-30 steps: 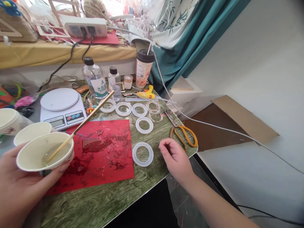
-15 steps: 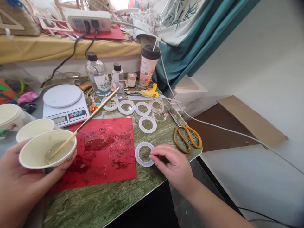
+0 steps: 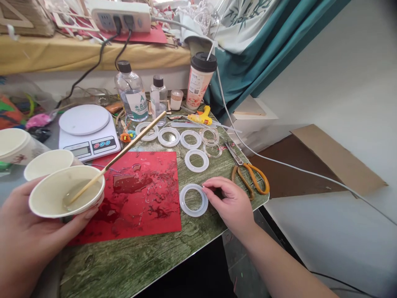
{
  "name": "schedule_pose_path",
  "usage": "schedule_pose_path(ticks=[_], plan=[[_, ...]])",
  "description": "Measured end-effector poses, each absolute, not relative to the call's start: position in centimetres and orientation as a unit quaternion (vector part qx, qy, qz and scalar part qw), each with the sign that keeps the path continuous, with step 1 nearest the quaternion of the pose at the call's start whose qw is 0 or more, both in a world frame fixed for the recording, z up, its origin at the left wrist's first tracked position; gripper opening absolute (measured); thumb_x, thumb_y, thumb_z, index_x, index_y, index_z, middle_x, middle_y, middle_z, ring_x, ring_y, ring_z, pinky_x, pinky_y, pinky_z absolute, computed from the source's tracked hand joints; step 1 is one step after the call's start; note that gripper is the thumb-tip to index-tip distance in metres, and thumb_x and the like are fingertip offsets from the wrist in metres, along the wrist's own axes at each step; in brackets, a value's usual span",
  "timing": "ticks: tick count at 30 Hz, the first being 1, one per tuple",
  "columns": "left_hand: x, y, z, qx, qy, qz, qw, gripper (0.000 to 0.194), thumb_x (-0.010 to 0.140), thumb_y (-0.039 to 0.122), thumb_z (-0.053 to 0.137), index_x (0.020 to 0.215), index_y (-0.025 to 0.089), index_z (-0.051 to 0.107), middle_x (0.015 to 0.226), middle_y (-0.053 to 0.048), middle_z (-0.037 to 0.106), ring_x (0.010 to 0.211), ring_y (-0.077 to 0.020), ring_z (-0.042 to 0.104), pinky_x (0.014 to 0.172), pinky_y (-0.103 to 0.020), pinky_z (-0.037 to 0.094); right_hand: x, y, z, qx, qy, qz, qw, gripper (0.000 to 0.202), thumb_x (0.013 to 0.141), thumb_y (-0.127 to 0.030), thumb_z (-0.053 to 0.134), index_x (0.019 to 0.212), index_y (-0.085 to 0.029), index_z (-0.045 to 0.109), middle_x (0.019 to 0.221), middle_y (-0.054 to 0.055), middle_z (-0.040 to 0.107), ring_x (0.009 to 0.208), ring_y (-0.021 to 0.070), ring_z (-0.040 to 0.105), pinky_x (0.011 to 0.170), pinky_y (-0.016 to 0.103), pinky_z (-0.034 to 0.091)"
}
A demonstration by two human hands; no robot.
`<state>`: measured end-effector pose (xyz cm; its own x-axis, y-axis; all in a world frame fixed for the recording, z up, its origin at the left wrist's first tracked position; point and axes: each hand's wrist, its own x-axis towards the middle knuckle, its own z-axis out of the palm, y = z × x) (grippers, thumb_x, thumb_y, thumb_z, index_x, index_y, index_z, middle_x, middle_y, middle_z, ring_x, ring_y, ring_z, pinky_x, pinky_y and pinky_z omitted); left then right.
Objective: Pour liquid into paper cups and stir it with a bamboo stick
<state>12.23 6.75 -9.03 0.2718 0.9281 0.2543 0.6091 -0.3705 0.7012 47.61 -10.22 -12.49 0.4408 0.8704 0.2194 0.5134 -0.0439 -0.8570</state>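
My left hand [image 3: 40,231] is wrapped round a white paper cup [image 3: 39,203], tilted toward me. A little cloudy liquid [image 3: 76,194] lies in the cup, and a wooden stick [image 3: 124,151] leans in it, sticking out up to the right. My right hand [image 3: 231,203] has thumb and forefinger pinched together at the upper right rim of a translucent white ring mould [image 3: 187,209]. Whatever is between those fingertips is too small to make out. The mould lies flat on the green wood-patterned table, beside a red sheet [image 3: 149,223] with wet, shiny patches.
More ring moulds [image 3: 196,160] lie farther back with clear rings [image 3: 212,149]. Orange-handled scissors [image 3: 256,178] rest at the right edge. Behind are a white scale [image 3: 88,136], bottles [image 3: 133,97], a yellow glue gun [image 3: 201,116] and a lidded drink cup [image 3: 200,82]. Paper cups [image 3: 46,163] stand left.
My right hand's pinched fingertips have moved from over the ring's inner edge to its upper right rim. My left hand still holds the cup and stick. The view has shifted slightly.
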Motion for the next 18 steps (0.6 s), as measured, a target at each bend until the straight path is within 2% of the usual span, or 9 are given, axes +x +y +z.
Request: schedule_pose_path(ticks=[4, 11, 16, 18], plan=[[12.41, 6.63, -9.09, 0.749, 0.514, 0.346, 0.234, 0.051, 0.074, 0.048, 0.089, 0.117, 0.023, 0.079, 0.111, -0.008, 0.087, 0.098, -0.0361, 0.082, 0.095, -0.055, 0.065, 47.7, -10.13, -12.55, -0.699, -0.486, 0.193, 0.488, 0.005, 0.098, -0.026, 0.081, 0.094, -0.027, 0.081, 0.094, 0.005, 0.082, 0.083, 0.023, 0.077, 0.078, 0.038, 0.067], [11.98, 6.7, -8.85, 0.765, 0.494, 0.336, 0.239, 0.041, 0.078, 0.046, 0.089, 0.112, 0.024, 0.079, 0.108, -0.005, 0.087, 0.093, -0.0305, 0.082, 0.094, -0.048, 0.066, 47.78, -9.93, -12.74, -0.696, -0.485, 0.201, 0.49, 0.005, 0.099, -0.029, 0.081, 0.094, -0.028, 0.081, 0.095, 0.004, 0.08, 0.082, 0.0215, 0.075, 0.075, 0.035, 0.064], [11.42, 6.8, -9.32, 0.746, 0.519, 0.342, 0.239, 0.055, 0.074, 0.048, 0.091, 0.121, 0.021, 0.078, 0.118, -0.013, 0.086, 0.103, -0.0372, 0.083, 0.104, -0.057, 0.064, 47.87, -9.98, -12.9, -0.703, -0.486, 0.204, 0.477, 0.011, 0.102, -0.034, 0.08, 0.093, -0.028, 0.083, 0.093, 0.006, 0.082, 0.084, 0.0239, 0.077, 0.075, 0.037, 0.064], [11.5, 6.7, -9.34, 0.743, 0.523, 0.341, 0.242, 0.057, 0.073, 0.048, 0.091, 0.121, 0.021, 0.078, 0.118, -0.013, 0.086, 0.104, -0.0376, 0.083, 0.105, -0.058, 0.065, 47.86, -9.97, -13.02, -0.702, -0.486, 0.205, 0.479, 0.011, 0.101, -0.035, 0.081, 0.094, -0.027, 0.083, 0.096, 0.007, 0.083, 0.088, 0.0252, 0.078, 0.077, 0.038, 0.065]])
